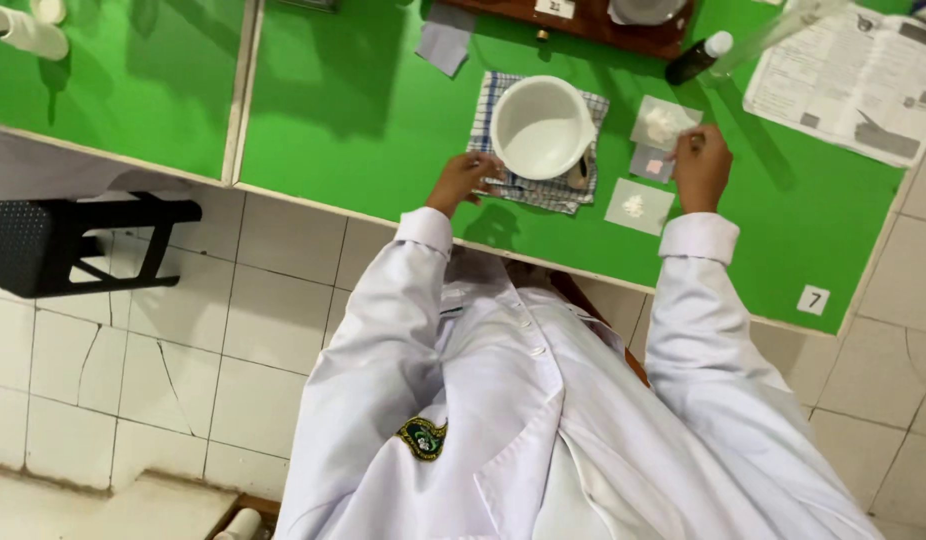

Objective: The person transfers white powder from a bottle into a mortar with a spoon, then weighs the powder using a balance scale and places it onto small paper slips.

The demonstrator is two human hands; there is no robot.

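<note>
A white bowl (541,128) stands on a blue checked cloth (553,190) on the green table (363,110). My left hand (465,180) grips the bowl's near left rim. My right hand (701,165) is curled with its fingertips pinching the corner of a paper square (663,122) that carries white powder. Just left of that hand lies a small paper with pink bits (650,163), and below it another paper with white powder (638,206). A dark object (580,176) lies on the cloth by the bowl. Both arms wear white coat sleeves.
A dark bottle with a white cap (698,58) and a printed sheet (853,75) lie at the far right. A wooden tray (583,25) and a grey paper (445,45) sit at the back. A black stool (73,240) stands on the tiled floor at left.
</note>
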